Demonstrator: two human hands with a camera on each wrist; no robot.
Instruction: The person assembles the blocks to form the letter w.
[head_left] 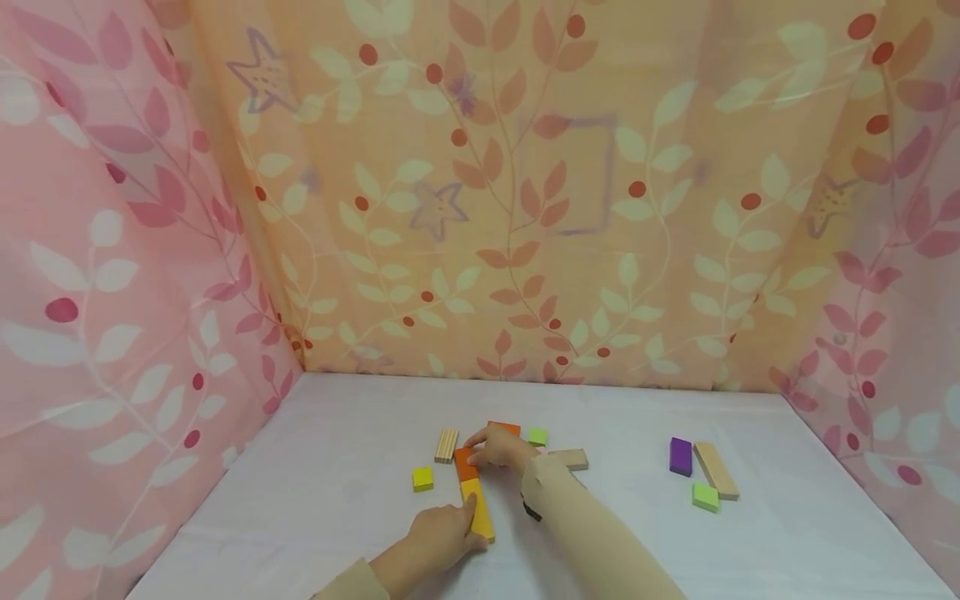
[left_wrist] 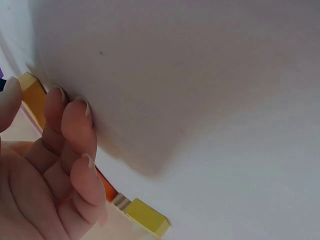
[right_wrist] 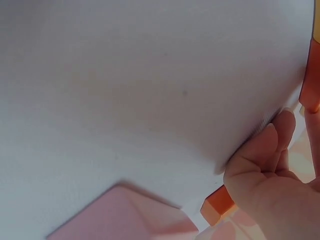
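Floral cloth (head_left: 510, 183) fills the upper frame, above the white table (head_left: 300, 467). At lower centre, the left hand (head_left: 447, 535) pinches the yellow block (head_left: 482, 517); the right hand (head_left: 506, 448) touches the adjoining orange block (head_left: 465, 467), whether gripping cannot be told. Left of these lie the striped block (head_left: 447, 446) and yellow cube (head_left: 423, 478).

No text, label, brand or number can be read on the blocks (head_left: 482, 517) or counter (head_left: 315, 483); the patterned curtain (head_left: 675, 275) bears purple star outlines (head_left: 438, 211) and a faint rectangle outline (head_left: 610, 175).
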